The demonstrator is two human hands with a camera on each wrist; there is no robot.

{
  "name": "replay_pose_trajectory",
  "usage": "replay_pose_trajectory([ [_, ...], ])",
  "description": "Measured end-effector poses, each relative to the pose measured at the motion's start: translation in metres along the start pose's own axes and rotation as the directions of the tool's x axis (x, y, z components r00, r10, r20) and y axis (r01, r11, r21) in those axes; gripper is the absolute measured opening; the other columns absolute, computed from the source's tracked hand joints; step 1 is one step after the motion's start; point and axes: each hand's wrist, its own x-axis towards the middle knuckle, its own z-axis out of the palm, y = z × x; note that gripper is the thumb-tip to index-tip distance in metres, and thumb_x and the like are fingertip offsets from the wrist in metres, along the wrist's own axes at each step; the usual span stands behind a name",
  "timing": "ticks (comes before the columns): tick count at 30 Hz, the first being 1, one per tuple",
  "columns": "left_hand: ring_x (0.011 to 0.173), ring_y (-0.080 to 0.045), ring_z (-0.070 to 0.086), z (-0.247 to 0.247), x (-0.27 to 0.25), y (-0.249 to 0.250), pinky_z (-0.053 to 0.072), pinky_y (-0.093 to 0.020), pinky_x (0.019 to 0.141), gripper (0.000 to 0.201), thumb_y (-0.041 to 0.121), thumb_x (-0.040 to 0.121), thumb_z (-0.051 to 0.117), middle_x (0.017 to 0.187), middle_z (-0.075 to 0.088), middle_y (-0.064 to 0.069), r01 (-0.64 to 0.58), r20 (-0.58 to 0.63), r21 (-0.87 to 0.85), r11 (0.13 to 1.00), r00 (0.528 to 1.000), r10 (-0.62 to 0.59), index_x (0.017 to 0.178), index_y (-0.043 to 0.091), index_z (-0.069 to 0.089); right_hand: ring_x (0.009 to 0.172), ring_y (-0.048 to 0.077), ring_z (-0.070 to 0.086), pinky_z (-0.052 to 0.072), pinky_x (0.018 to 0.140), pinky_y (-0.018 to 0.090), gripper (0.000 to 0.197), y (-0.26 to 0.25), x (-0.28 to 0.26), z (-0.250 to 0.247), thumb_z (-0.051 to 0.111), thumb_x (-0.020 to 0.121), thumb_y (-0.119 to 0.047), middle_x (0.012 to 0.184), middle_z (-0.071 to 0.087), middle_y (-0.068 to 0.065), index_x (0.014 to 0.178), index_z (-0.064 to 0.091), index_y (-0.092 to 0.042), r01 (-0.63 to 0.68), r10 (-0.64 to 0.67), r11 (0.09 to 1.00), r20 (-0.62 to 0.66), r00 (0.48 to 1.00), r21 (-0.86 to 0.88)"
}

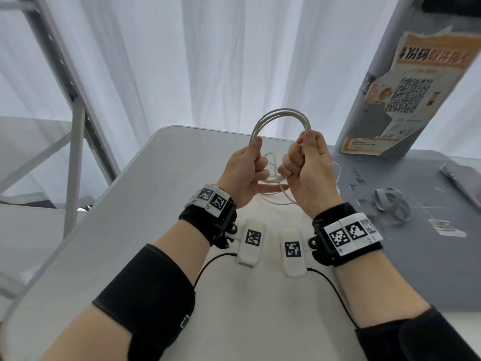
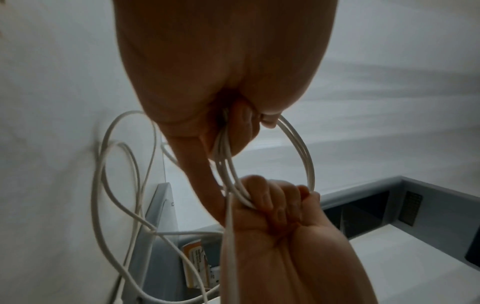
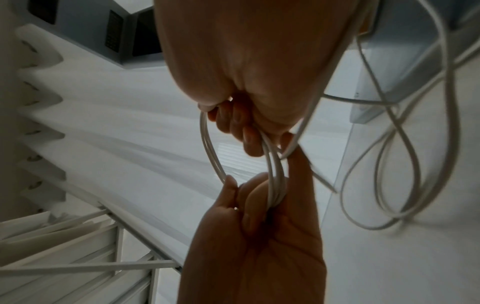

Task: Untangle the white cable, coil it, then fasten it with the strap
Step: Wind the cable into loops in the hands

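- At the far left of the head view, grey metal frame bars [image 1: 75, 105] are seen before white pleated curtains [image 1: 208, 61], which fill the upper part of the frame.
- A pale grey table [image 1: 104, 230] with a rounded corner is spread across the lower centre of the frame.
- Left of centre, the left hand [image 1: 244, 175] is raised above the table, its fingers curled round the left side of the thin white cable [image 1: 279, 113]; the thumb is pressed along the strands.
- Several turns of the white cable are gathered into a round coil, held upright between the two hands in the middle of the frame; loose loops of it hang down below the hands, and part of the slack lies on the table.
- Right of centre, the right hand [image 1: 309, 173] is closed in a fist round the right side of the coil, close beside the left hand.
- Black wristbands with square printed markers are worn on both wrists.
- Further right, on a darker grey, scuffed surface, a grey looped strap [image 1: 390, 204] is lying apart from the hands.
- At the upper right, an orange and white poster [image 1: 406, 95] bearing a square code is fixed to a grey pillar.
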Motion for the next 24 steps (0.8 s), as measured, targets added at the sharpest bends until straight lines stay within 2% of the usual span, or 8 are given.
replay_pose_trajectory([
  [3,0.045,-0.011,0.023,0.010,-0.012,0.016,0.055,-0.038,0.054,0.041,0.042,0.105,0.045,0.059,0.022,0.005,-0.040,-0.033,0.129,0.991,0.998,0.045,0.071,0.021,0.033,0.054,0.015,0.021,0.029,0.050,0.027,0.030,-0.015,-0.007,0.012,0.038,0.111,-0.028,0.061,0.026,0.000,0.084,0.046,-0.016,0.027,-0.026,0.999,0.012,1.000,-0.022],
  [6,0.046,-0.012,0.023,0.018,-0.025,0.031,0.037,-0.025,0.047,0.043,0.042,0.105,0.043,0.058,0.022,0.005,-0.074,-0.044,0.209,0.975,0.995,0.085,0.069,0.024,0.028,0.053,0.015,0.021,0.027,0.050,0.028,0.029,-0.032,-0.015,0.025,0.037,0.111,-0.026,0.061,0.025,0.000,0.085,0.045,-0.016,0.077,-0.075,0.994,0.033,0.997,-0.073],
  [8,0.047,-0.013,0.023,0.021,-0.033,0.039,0.034,-0.026,0.049,0.043,0.042,0.105,0.044,0.059,0.022,0.004,-0.096,-0.026,0.217,0.971,0.994,0.104,0.069,0.024,0.028,0.053,0.015,0.021,0.027,0.050,0.028,0.028,-0.043,-0.019,0.032,0.038,0.111,-0.025,0.062,0.026,0.001,0.086,0.045,-0.015,0.108,-0.104,0.989,0.037,0.994,-0.101],
  [12,0.050,-0.013,0.027,0.030,-0.054,0.055,0.044,-0.032,0.061,0.044,0.043,0.105,0.044,0.059,0.025,0.005,-0.116,0.031,0.255,0.960,0.993,0.112,0.069,0.023,0.030,0.053,0.016,0.022,0.028,0.050,0.029,0.028,-0.066,-0.028,0.040,0.039,0.111,-0.024,0.062,0.027,0.001,0.085,0.046,-0.016,0.160,-0.154,0.977,0.051,0.987,-0.141],
  [18,0.054,-0.015,0.024,0.046,-0.082,0.077,0.026,-0.025,0.053,0.043,0.036,0.107,0.043,0.060,0.023,0.003,-0.187,0.041,0.282,0.941,0.982,0.183,0.069,0.023,0.027,0.055,0.018,0.020,0.027,0.051,0.032,0.030,-0.088,-0.045,0.055,0.039,0.111,-0.023,0.062,0.027,0.002,0.083,0.046,-0.017,0.205,-0.197,0.963,0.063,0.978,-0.173],
  [21,0.052,-0.016,0.024,0.053,-0.095,0.084,0.045,-0.030,0.052,0.043,0.039,0.105,0.046,0.062,0.022,0.001,-0.178,0.051,0.198,0.964,0.984,0.171,0.070,0.021,0.031,0.053,0.017,0.020,0.027,0.050,0.031,0.030,-0.099,-0.051,0.061,0.039,0.111,-0.023,0.061,0.027,0.001,0.083,0.047,-0.017,0.230,-0.221,0.957,0.070,0.973,-0.177],
  [22,0.052,-0.015,0.024,0.055,-0.098,0.086,0.054,-0.035,0.058,0.042,0.039,0.105,0.047,0.063,0.022,0.001,-0.172,0.063,0.165,0.971,0.985,0.163,0.071,0.020,0.032,0.053,0.017,0.020,0.027,0.050,0.032,0.030,-0.102,-0.053,0.063,0.039,0.111,-0.023,0.061,0.027,0.001,0.083,0.047,-0.017,0.239,-0.230,0.955,0.074,0.970,-0.177],
  [24,0.053,-0.014,0.021,0.059,-0.104,0.088,0.060,-0.051,0.069,0.040,0.038,0.105,0.047,0.064,0.019,0.000,-0.162,0.101,0.090,0.983,0.983,0.152,0.073,0.019,0.033,0.054,0.018,0.019,0.025,0.051,0.034,0.029,-0.106,-0.056,0.066,0.039,0.111,-0.023,0.061,0.027,0.001,0.084,0.047,-0.016,0.252,-0.241,0.952,0.082,0.967,-0.176],
])
